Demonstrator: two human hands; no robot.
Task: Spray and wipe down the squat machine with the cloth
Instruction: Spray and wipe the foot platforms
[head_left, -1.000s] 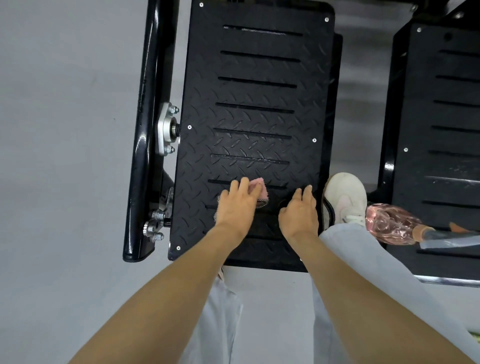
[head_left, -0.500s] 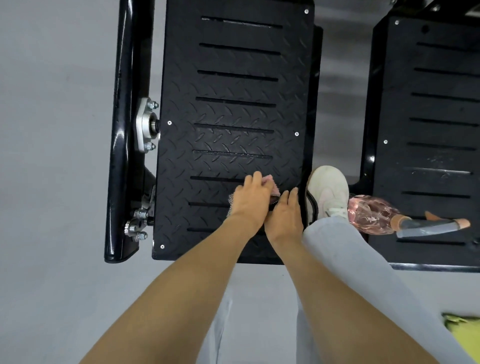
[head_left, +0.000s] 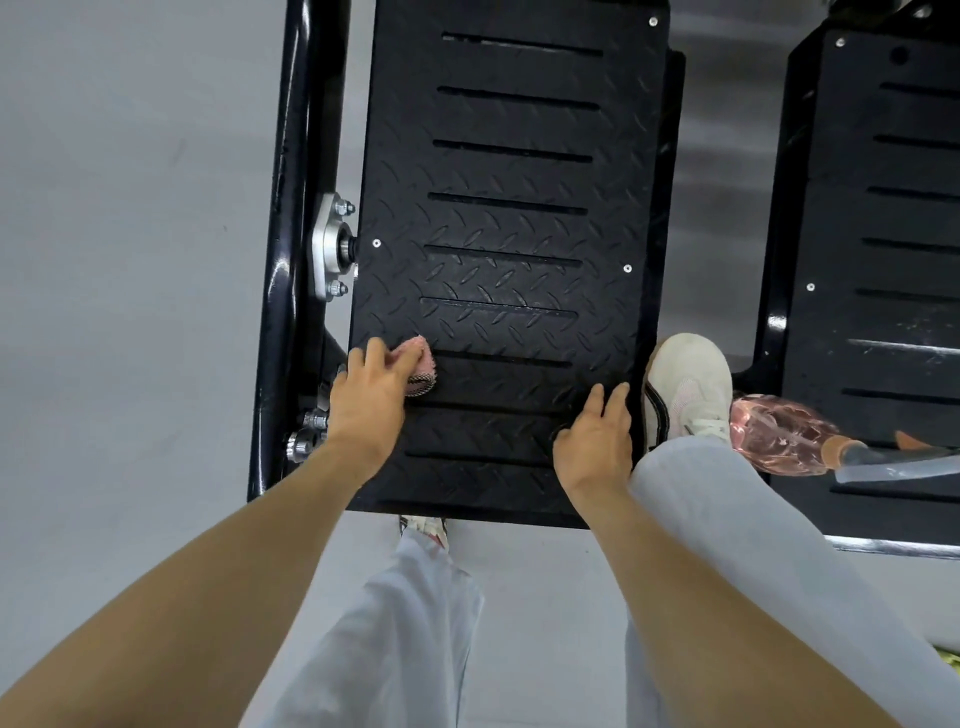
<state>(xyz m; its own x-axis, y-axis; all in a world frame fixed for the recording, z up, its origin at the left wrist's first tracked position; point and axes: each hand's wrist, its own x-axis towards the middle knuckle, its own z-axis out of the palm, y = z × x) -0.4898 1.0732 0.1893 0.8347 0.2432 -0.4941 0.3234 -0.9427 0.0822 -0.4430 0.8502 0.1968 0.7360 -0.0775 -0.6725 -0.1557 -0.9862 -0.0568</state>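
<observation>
The left hand (head_left: 369, 397) pushes the pink cloth (head_left: 418, 359), fingers flat, at the left edge of the foot plate (head_left: 509, 228) (right hand (head_left: 595, 441) rests flat). It could scrape the bolts (head_left: 306, 434).

Two black tread-plate footplates were there: the left footplate (head_left: 509, 234) and, cut by the right edge, the right footplate (head_left: 883, 208). There was one pink cloth (head_left: 420, 361) and one pink spray bottle (head_left: 779, 434). Two hands showed, the left hand (head_left: 366, 400) and the right hand (head_left: 595, 441). Two shoes showed: a white sneaker (head_left: 685, 384) and a near shoe tip (head_left: 423, 525). One silver bearing bracket (head_left: 324, 249) sat at left.
</observation>
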